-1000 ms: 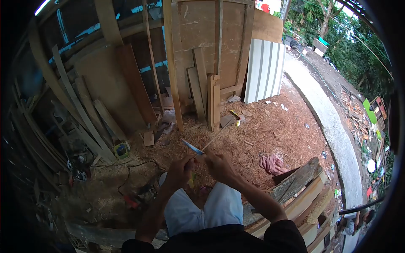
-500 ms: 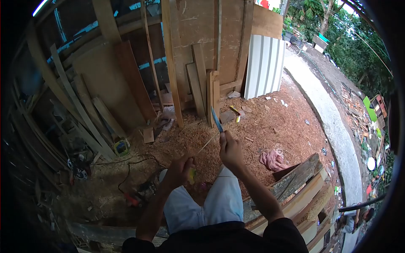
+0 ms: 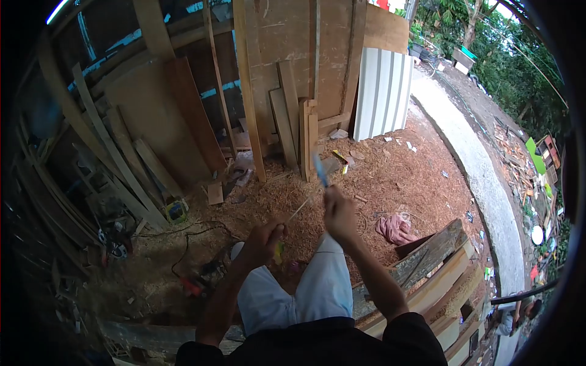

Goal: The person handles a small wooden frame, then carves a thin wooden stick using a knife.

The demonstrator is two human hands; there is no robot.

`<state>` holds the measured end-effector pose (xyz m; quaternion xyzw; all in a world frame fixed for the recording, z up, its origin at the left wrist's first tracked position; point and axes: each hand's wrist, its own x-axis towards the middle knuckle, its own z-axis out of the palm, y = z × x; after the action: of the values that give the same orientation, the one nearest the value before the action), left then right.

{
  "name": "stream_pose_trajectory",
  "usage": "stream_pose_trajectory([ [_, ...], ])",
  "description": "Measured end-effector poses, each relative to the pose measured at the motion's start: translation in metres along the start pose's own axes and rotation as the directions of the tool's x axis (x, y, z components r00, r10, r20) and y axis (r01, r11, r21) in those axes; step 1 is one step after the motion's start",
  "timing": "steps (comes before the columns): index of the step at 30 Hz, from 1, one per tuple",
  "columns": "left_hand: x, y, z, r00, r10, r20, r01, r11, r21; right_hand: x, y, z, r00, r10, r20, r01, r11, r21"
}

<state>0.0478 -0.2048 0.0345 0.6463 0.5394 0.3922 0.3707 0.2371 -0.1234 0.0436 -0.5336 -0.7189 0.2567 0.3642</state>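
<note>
My left hand (image 3: pixel 265 240) is closed round the lower end of a thin pale stick (image 3: pixel 299 208), which slants up to the right. In my right hand (image 3: pixel 340 213) is the handle of a knife, with its bluish blade (image 3: pixel 320 169) pointing up and away, slightly blurred. The blade is apart from the stick. Both hands are held above my knees, in light trousers (image 3: pixel 323 283), over a floor strewn with wood shavings (image 3: pixel 403 177).
Boards (image 3: pixel 287 116) lean on the wooden wall ahead, beside a white corrugated sheet (image 3: pixel 383 94). Stacked planks (image 3: pixel 433 262) and a pink cloth (image 3: pixel 397 228) lie right. A red tool (image 3: pixel 194 287) and cord lie left. Another person (image 3: pixel 508 320) is at lower right.
My right hand with the knife has moved up and right, away from the stick. The blade has swung from pointing left to pointing upward. My left hand still grips the stick.
</note>
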Motion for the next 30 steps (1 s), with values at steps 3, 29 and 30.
stream_pose_trajectory([
  [3,0.002,-0.02,-0.002,0.997,0.068,-0.047,-0.071,0.996,-0.058,-0.007,0.008,0.011,0.996,-0.085,0.036,0.087,0.995,-0.046],
  [29,-0.002,-0.02,0.004,0.998,0.002,-0.056,0.003,0.996,0.087,0.0,0.009,0.008,0.998,0.059,0.026,-0.06,0.996,0.063],
  [30,-0.001,-0.015,0.005,0.998,-0.038,-0.059,0.042,0.997,0.069,-0.008,0.007,0.012,0.998,0.056,0.028,-0.058,0.997,0.059],
])
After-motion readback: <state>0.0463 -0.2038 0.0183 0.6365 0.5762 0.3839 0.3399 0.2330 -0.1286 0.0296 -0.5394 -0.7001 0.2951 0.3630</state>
